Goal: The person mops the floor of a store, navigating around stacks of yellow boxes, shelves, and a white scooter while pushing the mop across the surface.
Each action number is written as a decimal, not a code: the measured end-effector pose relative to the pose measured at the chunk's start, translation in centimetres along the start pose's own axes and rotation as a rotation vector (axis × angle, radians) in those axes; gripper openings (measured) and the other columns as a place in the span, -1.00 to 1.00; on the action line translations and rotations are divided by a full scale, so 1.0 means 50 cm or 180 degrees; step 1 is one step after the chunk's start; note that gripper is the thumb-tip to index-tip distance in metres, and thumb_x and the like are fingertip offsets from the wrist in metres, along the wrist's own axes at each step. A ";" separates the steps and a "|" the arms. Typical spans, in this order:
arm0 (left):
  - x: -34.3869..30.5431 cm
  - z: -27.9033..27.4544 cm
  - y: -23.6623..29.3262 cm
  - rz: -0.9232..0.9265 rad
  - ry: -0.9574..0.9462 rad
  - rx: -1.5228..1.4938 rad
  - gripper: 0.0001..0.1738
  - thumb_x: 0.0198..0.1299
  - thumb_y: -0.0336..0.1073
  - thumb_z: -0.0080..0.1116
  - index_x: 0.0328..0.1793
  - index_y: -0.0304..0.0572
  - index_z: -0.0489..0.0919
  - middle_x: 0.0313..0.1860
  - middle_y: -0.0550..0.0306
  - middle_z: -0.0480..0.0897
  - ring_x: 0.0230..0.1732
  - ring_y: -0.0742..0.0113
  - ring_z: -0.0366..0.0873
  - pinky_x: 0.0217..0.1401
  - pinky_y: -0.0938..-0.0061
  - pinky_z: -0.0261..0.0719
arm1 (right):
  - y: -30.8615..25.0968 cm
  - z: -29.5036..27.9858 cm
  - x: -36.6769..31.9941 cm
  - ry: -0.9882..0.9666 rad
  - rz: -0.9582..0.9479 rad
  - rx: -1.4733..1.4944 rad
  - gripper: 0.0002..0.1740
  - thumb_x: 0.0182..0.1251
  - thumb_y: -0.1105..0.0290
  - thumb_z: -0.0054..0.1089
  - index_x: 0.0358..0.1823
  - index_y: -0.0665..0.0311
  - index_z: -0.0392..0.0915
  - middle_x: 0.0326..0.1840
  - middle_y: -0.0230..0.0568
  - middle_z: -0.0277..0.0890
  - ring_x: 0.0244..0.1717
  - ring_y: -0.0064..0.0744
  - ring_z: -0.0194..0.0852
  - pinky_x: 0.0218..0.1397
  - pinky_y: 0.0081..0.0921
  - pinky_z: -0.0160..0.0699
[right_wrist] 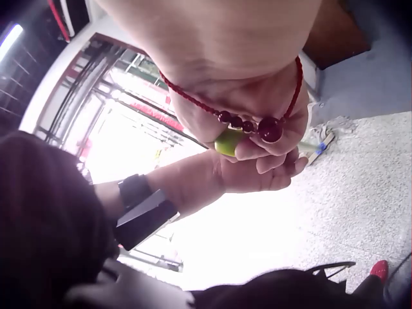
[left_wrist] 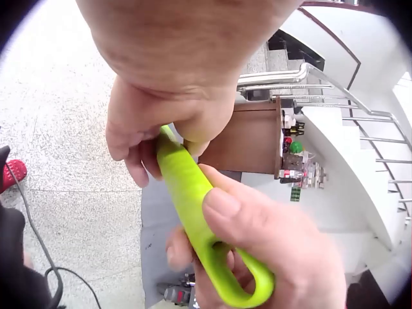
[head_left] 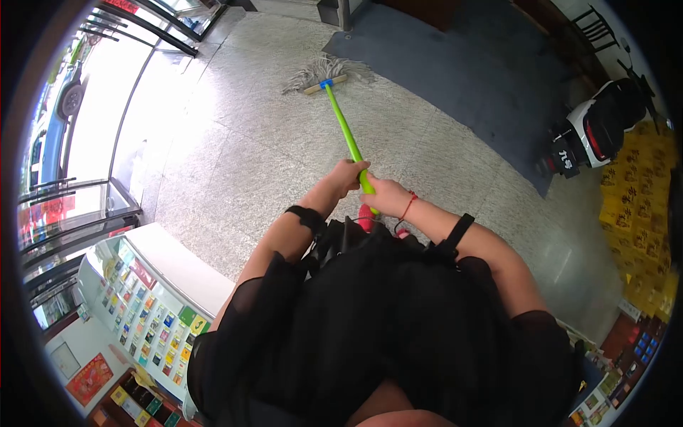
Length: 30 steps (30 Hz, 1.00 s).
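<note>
A mop with a green handle (head_left: 344, 129) slants away from the body; its grey strands (head_left: 313, 72) lie spread on the floor beyond a blue joint. The left hand (head_left: 347, 177) grips the handle just ahead of the right hand (head_left: 388, 196), which is curled round the lower end. In the left wrist view, the handle (left_wrist: 187, 187) ends in a loop held by the right hand (left_wrist: 270, 248), with the left hand (left_wrist: 167, 122) farther along. The right wrist view has the right hand (right_wrist: 257, 122), wearing a red beaded bracelet, over the handle's end (right_wrist: 226, 142).
A dark grey mat (head_left: 455, 78) borders the speckled floor (head_left: 270, 135). A scooter (head_left: 601, 128) stands right, beside yellow printed sacks (head_left: 637, 199). A glass display counter (head_left: 149, 306) is at lower left, glass doors above it. A staircase (left_wrist: 351, 154) and brown cabinet (left_wrist: 248, 138) also show.
</note>
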<state>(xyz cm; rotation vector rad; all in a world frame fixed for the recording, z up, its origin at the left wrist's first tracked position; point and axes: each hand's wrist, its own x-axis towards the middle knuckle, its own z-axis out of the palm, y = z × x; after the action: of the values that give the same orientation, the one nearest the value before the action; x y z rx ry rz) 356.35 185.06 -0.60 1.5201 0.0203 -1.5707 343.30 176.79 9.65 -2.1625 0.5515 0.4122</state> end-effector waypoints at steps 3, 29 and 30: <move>-0.120 -0.014 0.015 0.0169 0.0518 -0.0314 -0.61 0.12 -0.21 0.07 -0.09 -0.44 0.37 -0.39 0.02 0.49 -0.45 0.22 0.52 -0.46 0.45 0.51 | -0.044 -0.028 0.001 -0.1248 0.0220 0.1310 -0.38 0.13 -0.02 0.05 0.08 0.31 0.33 -0.51 -0.20 0.49 -0.62 -0.44 0.46 -0.58 -0.51 0.47; -0.294 -0.304 0.266 -0.0658 0.1086 -0.0889 -0.78 0.14 -0.35 0.03 -0.14 -0.33 0.40 -0.48 0.14 0.45 -0.66 0.41 0.39 -0.63 0.59 0.38 | -0.063 -0.040 0.639 -0.2713 0.0294 0.0839 -0.49 0.19 0.02 -0.09 -0.22 0.40 0.52 -0.31 -0.09 0.56 -0.57 -0.29 0.45 -0.60 -0.32 0.39; -0.249 -0.312 0.291 -0.0578 0.1114 -0.0905 -0.79 0.15 -0.32 0.04 -0.18 -0.31 0.39 -0.51 0.14 0.43 -0.70 0.41 0.36 -0.68 0.58 0.34 | -0.079 -0.059 0.654 -0.2667 0.0238 0.0941 -0.48 0.20 0.02 -0.10 -0.20 0.40 0.51 -0.31 -0.09 0.56 -0.58 -0.29 0.45 -0.61 -0.32 0.38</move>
<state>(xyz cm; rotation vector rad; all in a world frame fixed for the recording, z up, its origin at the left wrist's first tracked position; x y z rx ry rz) 374.91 192.85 13.74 1.5763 0.5699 -1.3512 373.41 168.69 -1.39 -1.5009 0.1921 1.1235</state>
